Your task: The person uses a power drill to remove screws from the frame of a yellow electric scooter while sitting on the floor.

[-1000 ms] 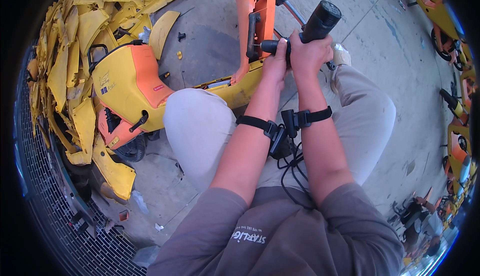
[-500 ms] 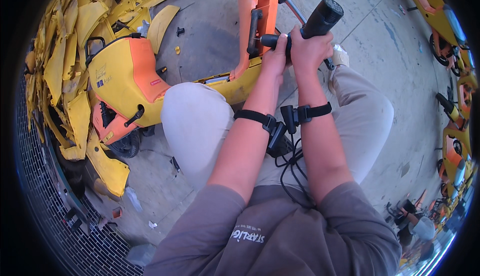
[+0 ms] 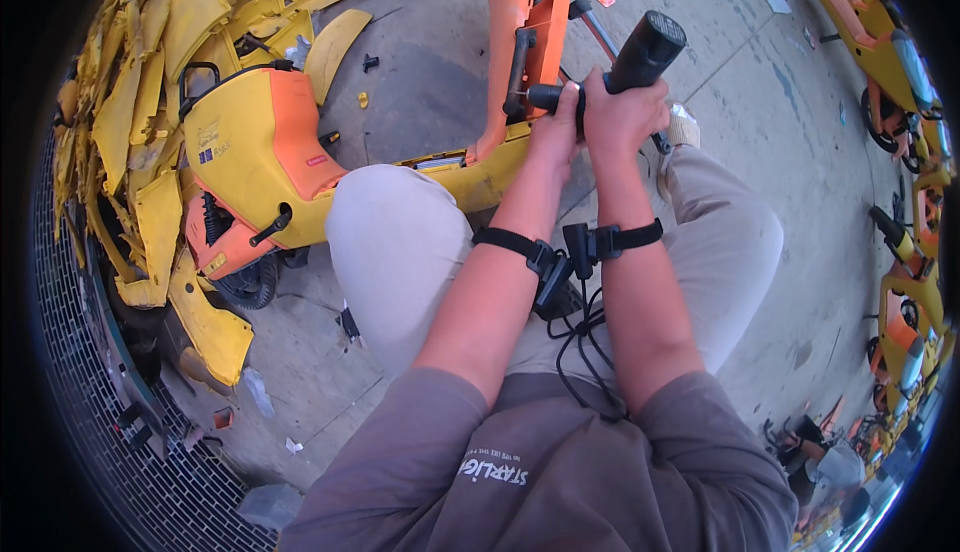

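Observation:
My right hand is wrapped round a black cordless drill, whose thick end angles up and to the right. Closed against the drill's front end is my left hand. The chuck and thin bit point left at a dark upright part in the scooter's orange front section; whether the tip sits in a screw is too small to tell. The yellow and orange electric scooter stands before me, its low footboard running beside my left knee.
A big heap of yellow body panels lies at the far left. Small loose parts and scraps dot the concrete floor. Several more scooters line the right side, and another person is at the lower right. Cables hang between my forearms.
The view has shifted slightly, so the scooter sits a little further right and lower in the picture. Both hands keep their hold on the drill, still pointed at the front section.

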{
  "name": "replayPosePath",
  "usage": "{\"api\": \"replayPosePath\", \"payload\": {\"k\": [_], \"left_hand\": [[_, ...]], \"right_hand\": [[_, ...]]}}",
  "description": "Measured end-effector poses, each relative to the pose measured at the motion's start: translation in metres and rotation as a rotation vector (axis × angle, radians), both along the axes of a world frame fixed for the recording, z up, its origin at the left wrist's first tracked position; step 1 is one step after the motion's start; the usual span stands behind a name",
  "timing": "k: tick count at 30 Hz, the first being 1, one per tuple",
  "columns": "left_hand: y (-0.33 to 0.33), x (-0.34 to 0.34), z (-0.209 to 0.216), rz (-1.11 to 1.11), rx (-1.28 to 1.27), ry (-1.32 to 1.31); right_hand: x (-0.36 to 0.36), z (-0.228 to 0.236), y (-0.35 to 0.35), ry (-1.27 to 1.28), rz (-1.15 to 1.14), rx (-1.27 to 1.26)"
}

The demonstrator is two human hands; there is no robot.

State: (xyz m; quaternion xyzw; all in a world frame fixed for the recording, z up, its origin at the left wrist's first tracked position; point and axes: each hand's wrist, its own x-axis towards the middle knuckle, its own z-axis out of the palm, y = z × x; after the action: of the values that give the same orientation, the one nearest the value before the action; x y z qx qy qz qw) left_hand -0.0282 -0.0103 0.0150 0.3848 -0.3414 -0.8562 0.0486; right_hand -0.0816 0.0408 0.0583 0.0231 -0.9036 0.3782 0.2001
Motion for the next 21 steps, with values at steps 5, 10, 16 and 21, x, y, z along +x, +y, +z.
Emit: {"api": "replayPosePath", "payload": {"k": [5,10,16,21], "left_hand": [[-0.002,-0.003,0.003,-0.017,-0.025,-0.004],[-0.002,-0.001,-0.004,0.029,0.004,-0.038],[0.001,0.002,-0.008,0.000,-0.033,0.013],[0.002,0.005,-0.009,-0.017,0.012,0.005]], "right_hand": [[-0.002,-0.001,0.000,0.033,-0.039,-0.004],[0.003,0.002,-0.003,0.011,0.012,-0.008],[0.004,-0.002,0.000,0.013,-0.007,-0.010],[0.006,-0.004,0.000,0.096,0.001,-0.002]]}}
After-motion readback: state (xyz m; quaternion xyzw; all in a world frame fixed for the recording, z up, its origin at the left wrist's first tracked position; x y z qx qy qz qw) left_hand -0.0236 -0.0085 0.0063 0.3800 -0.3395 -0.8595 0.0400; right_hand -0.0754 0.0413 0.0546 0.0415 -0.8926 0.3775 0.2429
